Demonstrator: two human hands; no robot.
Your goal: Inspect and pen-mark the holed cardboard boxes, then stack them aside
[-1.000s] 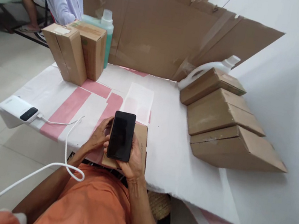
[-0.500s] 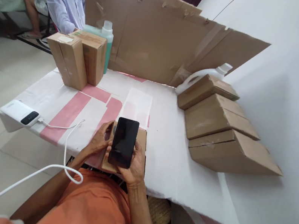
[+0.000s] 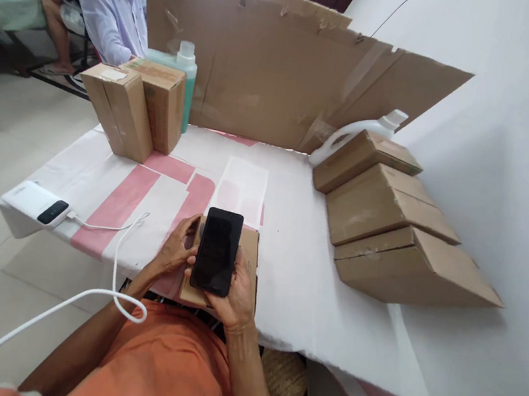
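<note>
A black phone [image 3: 218,251] with a dark screen is held face up over a flat cardboard box [image 3: 250,249] at the table's near edge. My right hand [image 3: 238,292] cups the phone from below and the right, fingers wrapped round it. My left hand [image 3: 176,247] grips the box's left edge, its thumb touching the phone's left side. The box rests on the white and pink paper [image 3: 110,179] covering the table.
Two upright cardboard boxes [image 3: 130,105] and a green bottle [image 3: 186,73] stand back left. Three slanted boxes [image 3: 393,219] and a white jug [image 3: 356,132] lie right. A cardboard screen [image 3: 285,73] closes the back. A white power bank [image 3: 35,203] with a cable [image 3: 116,261] lies left. People sit far left.
The phone has shifted slightly to the left and tilted a little in my hands. The view has drifted; the hands stay on the box and phone.
</note>
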